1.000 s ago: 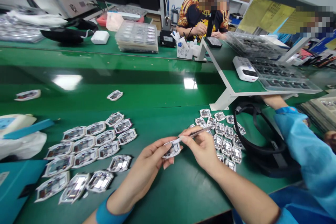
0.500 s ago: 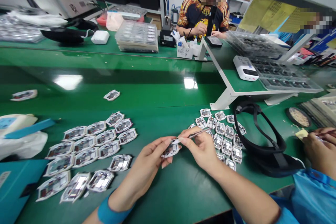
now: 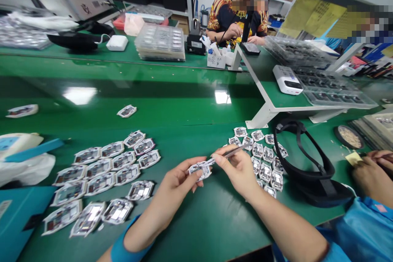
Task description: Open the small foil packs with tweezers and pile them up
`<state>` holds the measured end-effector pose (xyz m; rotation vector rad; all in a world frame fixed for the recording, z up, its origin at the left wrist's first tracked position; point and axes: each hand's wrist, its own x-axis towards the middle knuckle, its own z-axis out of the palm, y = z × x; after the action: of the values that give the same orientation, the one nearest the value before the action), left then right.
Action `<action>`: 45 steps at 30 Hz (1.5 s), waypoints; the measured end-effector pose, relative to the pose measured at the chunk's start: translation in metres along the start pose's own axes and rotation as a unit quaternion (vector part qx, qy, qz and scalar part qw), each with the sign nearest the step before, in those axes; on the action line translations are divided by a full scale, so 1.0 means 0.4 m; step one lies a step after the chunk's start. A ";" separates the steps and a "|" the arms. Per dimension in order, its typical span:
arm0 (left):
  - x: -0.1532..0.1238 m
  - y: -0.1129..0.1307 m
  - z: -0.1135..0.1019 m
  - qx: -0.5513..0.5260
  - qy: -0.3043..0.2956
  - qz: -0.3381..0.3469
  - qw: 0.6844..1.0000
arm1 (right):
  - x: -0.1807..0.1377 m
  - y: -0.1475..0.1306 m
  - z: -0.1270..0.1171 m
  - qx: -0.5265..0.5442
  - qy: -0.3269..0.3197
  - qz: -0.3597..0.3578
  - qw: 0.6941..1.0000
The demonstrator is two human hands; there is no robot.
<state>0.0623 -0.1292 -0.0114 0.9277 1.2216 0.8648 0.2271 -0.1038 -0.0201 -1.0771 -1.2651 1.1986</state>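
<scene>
Left hand (image 3: 172,188) pinches one small white-framed part (image 3: 199,170) up off the green bench (image 3: 184,114), angled so the right hand (image 3: 238,172), clamped on tweezers (image 3: 227,153), can get its tip in. Laid-out rows (image 3: 104,176) left, another cluster (image 3: 264,157) right.

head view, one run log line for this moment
left hand: holds small part | right hand: tweezers at part | green table: loose parts both sides

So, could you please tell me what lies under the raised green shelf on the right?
Under the raised green shelf sit its white bracket and a black headband on the table; farther back is hidden.
</scene>
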 end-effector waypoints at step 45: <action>-0.008 0.002 -0.001 0.098 0.012 0.028 0.995 | 0.007 -0.003 0.002 0.044 -0.028 0.019 0.998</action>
<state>0.0613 -0.1317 -0.0096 1.1167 1.3247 0.8116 0.2263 -0.1013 -0.0184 -1.0132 -1.2273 1.3094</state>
